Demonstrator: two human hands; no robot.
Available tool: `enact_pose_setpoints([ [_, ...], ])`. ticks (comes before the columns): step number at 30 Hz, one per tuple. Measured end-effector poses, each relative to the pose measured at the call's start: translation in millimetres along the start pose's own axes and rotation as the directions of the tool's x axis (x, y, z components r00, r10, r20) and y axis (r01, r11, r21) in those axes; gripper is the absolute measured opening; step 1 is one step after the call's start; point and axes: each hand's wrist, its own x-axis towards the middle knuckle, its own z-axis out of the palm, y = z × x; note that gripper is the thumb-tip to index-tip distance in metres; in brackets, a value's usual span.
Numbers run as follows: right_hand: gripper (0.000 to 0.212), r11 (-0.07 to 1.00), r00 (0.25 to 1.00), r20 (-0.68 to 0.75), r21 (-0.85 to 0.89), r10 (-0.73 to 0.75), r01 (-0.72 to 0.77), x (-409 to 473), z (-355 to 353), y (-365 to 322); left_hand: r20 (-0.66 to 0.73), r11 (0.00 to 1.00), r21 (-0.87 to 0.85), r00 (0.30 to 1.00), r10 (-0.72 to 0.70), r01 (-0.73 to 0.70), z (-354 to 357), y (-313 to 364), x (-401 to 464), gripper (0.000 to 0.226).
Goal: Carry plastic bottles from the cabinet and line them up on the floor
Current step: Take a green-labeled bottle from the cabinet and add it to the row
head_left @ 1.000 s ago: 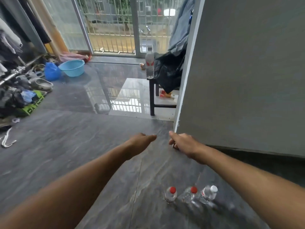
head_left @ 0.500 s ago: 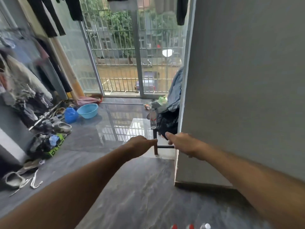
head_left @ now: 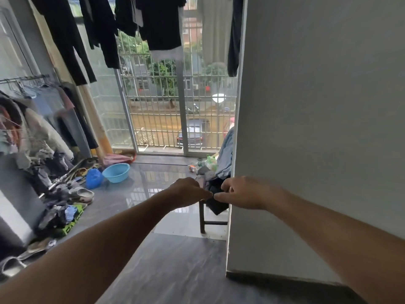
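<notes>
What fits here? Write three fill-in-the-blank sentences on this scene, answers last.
The basin on the floor is ____ in colour.
The left hand and right hand both hold ____.
The grey wall stands on the person's ____ side.
Missing: blue; nothing; right.

Glossy grey stone-look floor (head_left: 175, 270) (mirror-bright near the window), matt plastered wall (head_left: 317, 128).

Glossy grey tiled floor (head_left: 166, 270), blue basin (head_left: 116, 172), sandals (head_left: 81, 194) and clothes heap (head_left: 58, 216) on it.
</notes>
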Motion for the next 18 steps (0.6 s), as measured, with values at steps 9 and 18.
enact_pose_setpoints([
  [9,0.06,0.993,0.992,-0.106,0.084,-0.074,0.083,-19,-20,25,-0.009,0.967,0.133,0.975,0.222,-0.219,-5,28,-23,0.038],
  [18,0.073,0.992,0.994,-0.106,0.127,-0.015,0.028,-40,-35,40,0.051,0.927,0.202,0.949,0.311,-0.315,0,65,-40,0.04],
])
